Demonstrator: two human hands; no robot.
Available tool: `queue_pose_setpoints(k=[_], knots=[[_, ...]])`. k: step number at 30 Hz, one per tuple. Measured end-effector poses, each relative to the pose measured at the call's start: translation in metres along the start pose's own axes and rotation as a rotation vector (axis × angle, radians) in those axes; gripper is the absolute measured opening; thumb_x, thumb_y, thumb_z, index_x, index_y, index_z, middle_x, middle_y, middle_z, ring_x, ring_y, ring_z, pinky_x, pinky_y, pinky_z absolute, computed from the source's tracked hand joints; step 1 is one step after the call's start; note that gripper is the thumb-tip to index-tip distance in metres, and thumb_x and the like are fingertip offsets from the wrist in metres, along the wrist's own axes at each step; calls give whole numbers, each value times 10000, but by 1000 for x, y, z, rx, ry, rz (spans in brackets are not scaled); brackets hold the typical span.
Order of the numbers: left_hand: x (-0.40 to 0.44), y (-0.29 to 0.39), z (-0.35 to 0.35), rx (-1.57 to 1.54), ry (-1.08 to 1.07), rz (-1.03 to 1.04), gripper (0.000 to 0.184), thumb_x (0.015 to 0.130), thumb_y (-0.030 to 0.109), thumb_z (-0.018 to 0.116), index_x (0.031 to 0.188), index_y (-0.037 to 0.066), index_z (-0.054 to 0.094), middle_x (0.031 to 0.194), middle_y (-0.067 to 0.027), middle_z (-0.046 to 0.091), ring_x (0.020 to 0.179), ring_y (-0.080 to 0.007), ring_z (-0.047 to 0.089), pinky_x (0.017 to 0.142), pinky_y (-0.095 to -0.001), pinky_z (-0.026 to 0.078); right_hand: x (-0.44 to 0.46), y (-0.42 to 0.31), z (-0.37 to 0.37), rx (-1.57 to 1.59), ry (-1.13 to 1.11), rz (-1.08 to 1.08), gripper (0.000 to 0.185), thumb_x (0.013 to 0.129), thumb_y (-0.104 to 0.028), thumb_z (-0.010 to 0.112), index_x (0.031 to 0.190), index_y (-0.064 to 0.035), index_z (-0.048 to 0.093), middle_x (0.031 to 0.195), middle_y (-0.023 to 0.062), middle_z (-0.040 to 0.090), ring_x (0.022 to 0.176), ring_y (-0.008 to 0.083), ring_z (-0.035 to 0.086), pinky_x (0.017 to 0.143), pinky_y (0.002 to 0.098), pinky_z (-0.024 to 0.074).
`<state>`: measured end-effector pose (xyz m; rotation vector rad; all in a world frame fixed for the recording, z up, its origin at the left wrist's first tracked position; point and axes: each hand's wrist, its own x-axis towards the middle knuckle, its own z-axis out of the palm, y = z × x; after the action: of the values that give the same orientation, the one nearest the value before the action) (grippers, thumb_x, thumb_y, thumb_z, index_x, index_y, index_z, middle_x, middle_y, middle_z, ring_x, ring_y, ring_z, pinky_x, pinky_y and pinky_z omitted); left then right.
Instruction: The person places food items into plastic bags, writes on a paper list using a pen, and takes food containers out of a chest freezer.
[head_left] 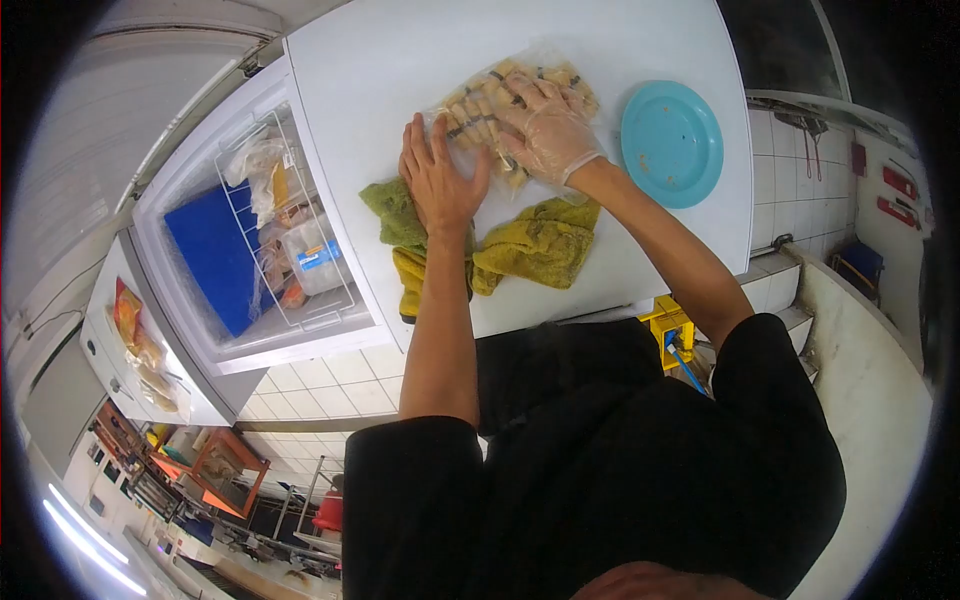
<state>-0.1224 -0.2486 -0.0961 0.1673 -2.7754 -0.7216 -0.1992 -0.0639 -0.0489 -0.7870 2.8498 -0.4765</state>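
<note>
A clear plastic bag (478,100) of pale, finger-shaped food pieces with dark bands lies on the white surface. On top of it rests my right hand (548,130), in a transparent plastic glove, its fingers spread flat over the pieces. My left hand (440,180) is bare, with fingers stretched out along the bag's left edge. Beneath and beside the left wrist are a green cloth (392,212) and a crumpled mustard-yellow cloth (540,245). A turquoise plate (672,145) with a few crumbs sits to the right of the bag.
On the left is an open chest freezer (165,205) with a wire basket (235,195) holding bagged goods and a plastic tub (312,258); a blue panel (215,260) lies inside. A yellow crate (668,325) stands below the counter's near edge.
</note>
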Motion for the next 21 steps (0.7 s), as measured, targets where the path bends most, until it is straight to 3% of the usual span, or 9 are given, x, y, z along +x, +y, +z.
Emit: queue_pose_setpoints(k=[6,8,11,15,21], knots=[[1,1,0,5,-4,1,698,900,416,740,1469,70,534,1573,-247,440,1489,-433,375,1205,-557,316,10,5,-15,-28,-94,23,456,984,-369,616,1407,-211,684,1620,100,461,1448,424,431,1190,611,339],[1,0,-1,9,-9,-1,697,901,418,740,1468,68,536,1572,-247,441,1489,-432,375,1205,-555,316,19,12,-23,-26,-257,-42,464,985,-352,613,1433,-240,658,1602,57,468,1398,401,490,1169,598,390],[0,-1,1,3,11,26,716,925,455,726,1490,68,517,1564,-272,448,1472,-454,395,1198,-566,314,23,22,-17,32,-253,-86,436,979,-310,633,1403,-220,685,1620,79,446,1331,417,539,1120,518,456],[1,-1,1,5,13,20,718,925,459,732,1485,64,522,1561,-272,454,1470,-457,400,1199,-564,315,21,19,-23,36,-260,-67,412,980,-290,640,1383,-229,701,1593,74,467,1282,411,570,1109,500,469],[0,0,0,-6,25,20,714,930,470,736,1478,61,530,1564,-265,456,1475,-450,397,1202,-562,314,29,15,-24,58,-285,-10,480,942,-466,724,1364,-238,722,1527,71,509,1291,388,573,1124,496,458]])
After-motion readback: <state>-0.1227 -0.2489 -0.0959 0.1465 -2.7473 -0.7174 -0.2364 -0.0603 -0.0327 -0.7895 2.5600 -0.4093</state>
